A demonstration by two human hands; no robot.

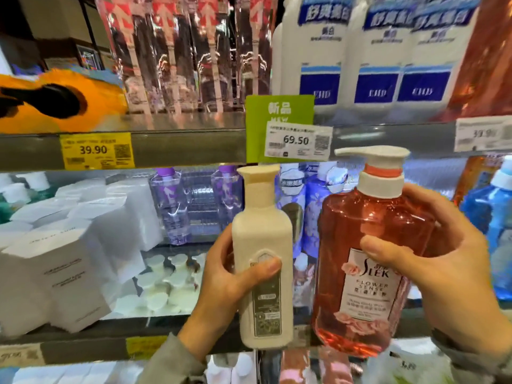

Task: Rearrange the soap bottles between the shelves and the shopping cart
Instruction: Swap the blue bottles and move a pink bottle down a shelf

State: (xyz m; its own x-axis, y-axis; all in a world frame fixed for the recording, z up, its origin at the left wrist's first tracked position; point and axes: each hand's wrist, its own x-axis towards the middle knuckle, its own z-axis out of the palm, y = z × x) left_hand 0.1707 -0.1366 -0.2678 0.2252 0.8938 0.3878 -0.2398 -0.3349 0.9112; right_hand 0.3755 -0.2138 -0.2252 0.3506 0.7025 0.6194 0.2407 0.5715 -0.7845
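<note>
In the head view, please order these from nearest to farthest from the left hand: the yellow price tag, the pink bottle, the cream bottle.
1. Cream bottle, in the left hand's grip.
2. Pink bottle, just to its right, in the right hand.
3. Yellow price tag, up left on the shelf edge.

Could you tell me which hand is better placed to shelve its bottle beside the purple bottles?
Probably the left hand: its cream bottle is nearest the purple bottles; the right hand holds the pink bottle farther right.
</note>
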